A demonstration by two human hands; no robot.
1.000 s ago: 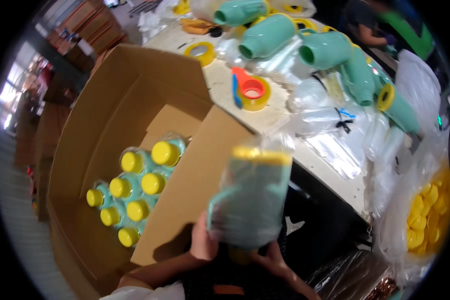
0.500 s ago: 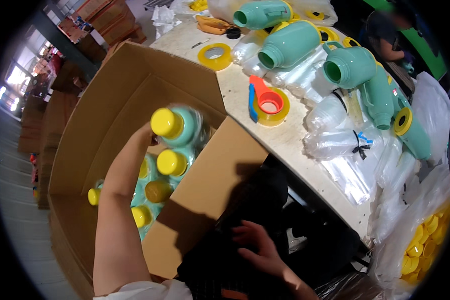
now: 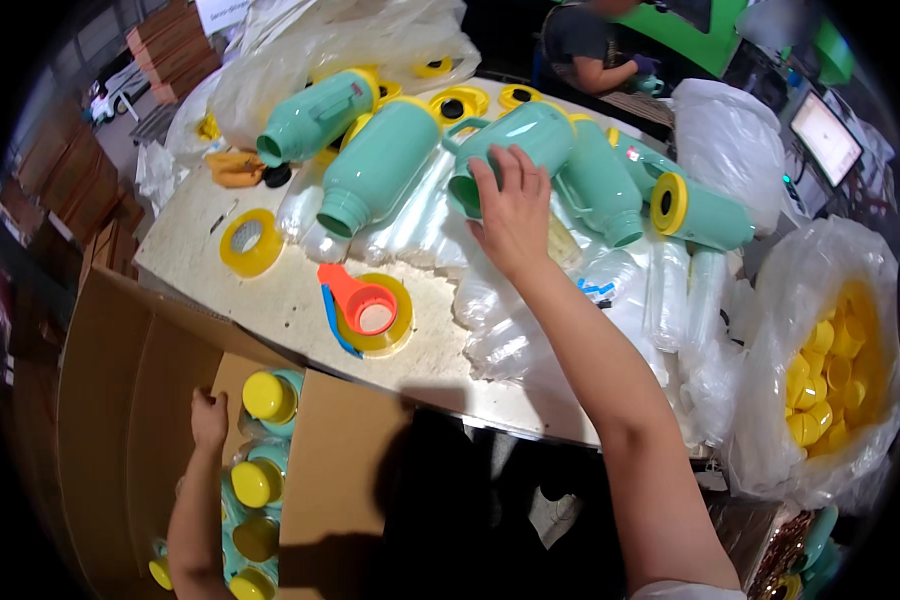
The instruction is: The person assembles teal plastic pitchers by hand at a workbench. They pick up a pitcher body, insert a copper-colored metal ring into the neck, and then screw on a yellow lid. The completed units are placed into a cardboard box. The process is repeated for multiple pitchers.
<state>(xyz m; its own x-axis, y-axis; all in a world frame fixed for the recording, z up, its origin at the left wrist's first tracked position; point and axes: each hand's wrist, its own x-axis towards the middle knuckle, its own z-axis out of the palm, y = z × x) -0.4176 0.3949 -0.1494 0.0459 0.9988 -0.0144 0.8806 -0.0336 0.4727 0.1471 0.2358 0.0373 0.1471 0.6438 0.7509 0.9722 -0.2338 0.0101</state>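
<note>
Left hand [image 3: 208, 421] is off the capped bottle [image 3: 270, 397] it held half a second ago; that bottle now stands in the carton [image 3: 335, 445], at the table end of the row, wrapped in clear film, cap up. Left hand remains inside the carton just beside it, fingers curled; can't tell if they pinch anything. Right hand [image 3: 515, 215] has gone from over the lap to the table [image 3: 425, 368]: fingers spread wide over the near side of an uncapped green flask [image 3: 530, 135], by its mouth. Looks like contact, but no closed grip visible. Flask lies on its side among other green flasks, on top of clear plastic bags [image 3: 410, 225]. View has swung right, so less of the carton shows. My read: one bottle placed, hands now split between carton and table, flask not lifted yet.
</note>
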